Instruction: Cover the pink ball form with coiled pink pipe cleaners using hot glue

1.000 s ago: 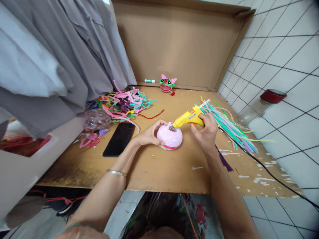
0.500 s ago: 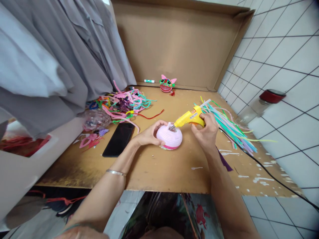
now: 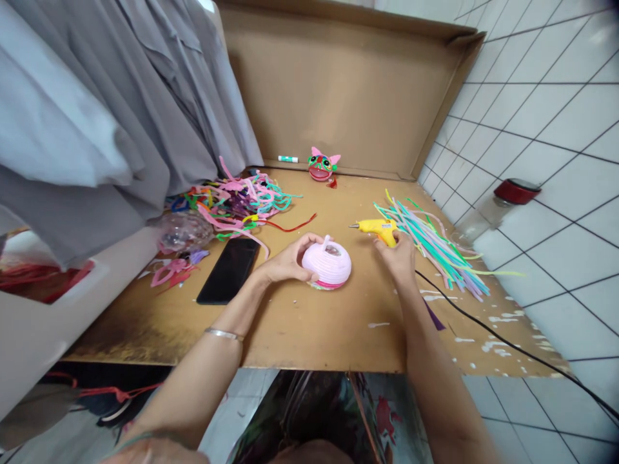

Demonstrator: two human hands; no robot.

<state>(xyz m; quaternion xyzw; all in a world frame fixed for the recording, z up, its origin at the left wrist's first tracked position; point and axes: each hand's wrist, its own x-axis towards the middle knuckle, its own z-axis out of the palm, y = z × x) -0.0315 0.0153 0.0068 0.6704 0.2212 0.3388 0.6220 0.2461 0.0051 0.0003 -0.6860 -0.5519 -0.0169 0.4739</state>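
Observation:
A round pale pink ball (image 3: 325, 265), built of coiled pipe cleaner with a darker pink band low down, rests on the table. A hole with a short strand sticking up shows at its top. My left hand (image 3: 293, 259) grips the ball's left side. To the right, my right hand (image 3: 397, 254) is closed on the handle of a yellow glue gun (image 3: 377, 227), whose metal nozzle points left, apart from the ball. Pipe cleaners (image 3: 435, 248) in green, white and lilac lie just right of the gun.
A black phone (image 3: 227, 270) lies left of my left wrist, with tangled pipe cleaners (image 3: 242, 196) behind it. An animal-head figure (image 3: 321, 166) and a glue stick (image 3: 288, 158) are at the back. A red-lidded jar (image 3: 488, 209) and a black cord (image 3: 483, 303) are at right.
My right hand has moved the glue gun away from the ball's top to the right, and the gun now sits lower and flatter. My left hand still grips the ball.

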